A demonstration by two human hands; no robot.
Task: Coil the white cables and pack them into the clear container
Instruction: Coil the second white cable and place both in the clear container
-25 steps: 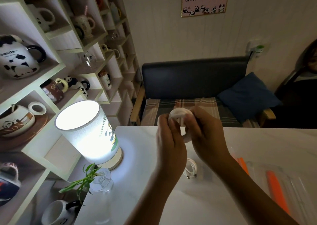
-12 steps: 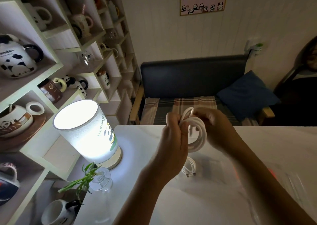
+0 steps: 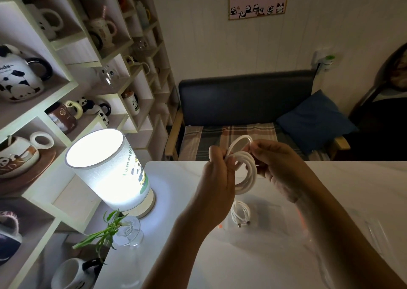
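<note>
Two white cables are in view. One thick white coiled cable (image 3: 246, 169) is held in the air above the white marble-look table (image 3: 176, 178), wound into several loops, with one loop standing up above the rest. A second thin white bundled cable (image 3: 240, 214) lies below it, apparently inside the clear plastic container (image 3: 286, 229), its two plug ends pointing toward the camera; the container's walls are faint and hard to trace.

Two bare hands are raised over the table, forearms reaching in from the lower edge. The left hand (image 3: 217, 178) is closed around the left side of the coil, fingers curled over the strands. The right hand (image 3: 279, 167) pinches the upper loop at its right side with thumb and fingertips, palm turned toward the left hand.

One lit cylindrical white table lamp with a panda print (image 3: 110, 169) stands on the table's left part, one small clear glass vase with green leaves (image 3: 127, 231) just in front of it.
</note>
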